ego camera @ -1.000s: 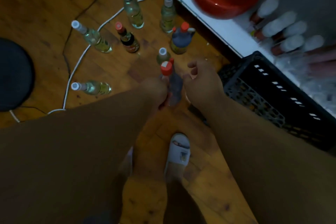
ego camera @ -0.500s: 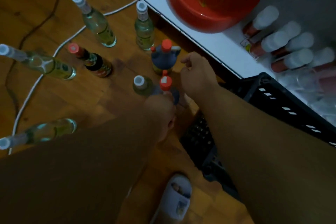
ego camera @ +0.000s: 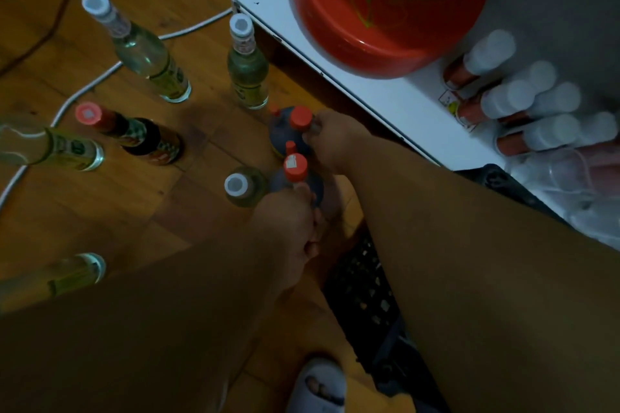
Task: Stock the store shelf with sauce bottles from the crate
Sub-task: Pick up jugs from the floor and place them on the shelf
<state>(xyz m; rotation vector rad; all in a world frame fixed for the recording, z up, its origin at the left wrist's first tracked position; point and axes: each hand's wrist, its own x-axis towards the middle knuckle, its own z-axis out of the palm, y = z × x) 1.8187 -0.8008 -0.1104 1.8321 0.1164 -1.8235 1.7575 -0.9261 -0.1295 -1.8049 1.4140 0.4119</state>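
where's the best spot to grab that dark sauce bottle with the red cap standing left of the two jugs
Take the dark sauce bottle at its slim neck just under the red cap, coming from above. It stands upright with open floor around it, and the neck is narrower than the body.

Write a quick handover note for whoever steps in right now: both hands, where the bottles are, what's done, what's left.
Left hand grips the near red-capped jug. Right hand holds the far red-capped jug by its handle side.
Both jugs and about seven other bottles stand on the wooden floor, beside the black crate.
White-capped bottles already lie on the white shelf.
Left: shelve everything on the floor.
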